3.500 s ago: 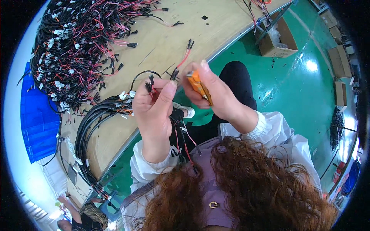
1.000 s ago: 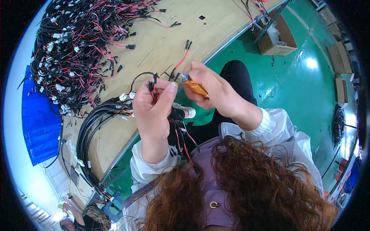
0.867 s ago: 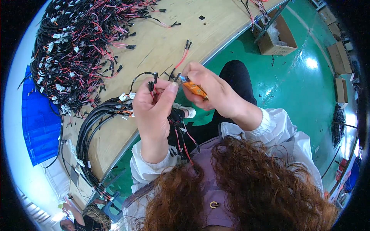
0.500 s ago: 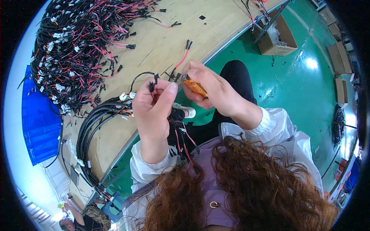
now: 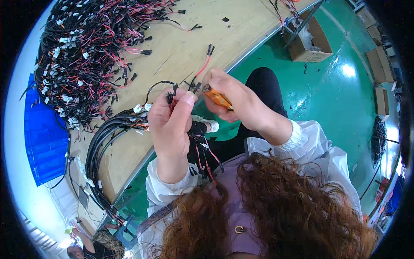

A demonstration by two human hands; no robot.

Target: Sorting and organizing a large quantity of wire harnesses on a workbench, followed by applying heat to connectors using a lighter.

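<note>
My left hand point(image 5: 170, 123) is closed around a wire harness point(image 5: 202, 146), gripping it between thumb and fingers. Red and black wires with black-sleeved ends poke out above the fingers, and more strands dangle below the palm. Close by on the right, my right hand point(image 5: 241, 103) is wrapped round an orange lighter point(image 5: 219, 98), its metal end pointing at the wire ends by my left thumb. No flame can be made out. A red wire pair point(image 5: 203, 65) with black tips lies on the table just beyond both hands.
A big heap of black and red wire harnesses point(image 5: 86, 60) covers the table's far left. Thick black cables point(image 5: 97, 151) curve along the wooden table point(image 5: 194, 39). An open cardboard box point(image 5: 310, 43) stands on the green floor at right. Another person point(image 5: 84, 246) is at lower left.
My left thumb and the wire ends beside it have shifted slightly. My right hand with the lighter stays almost in the same place.
</note>
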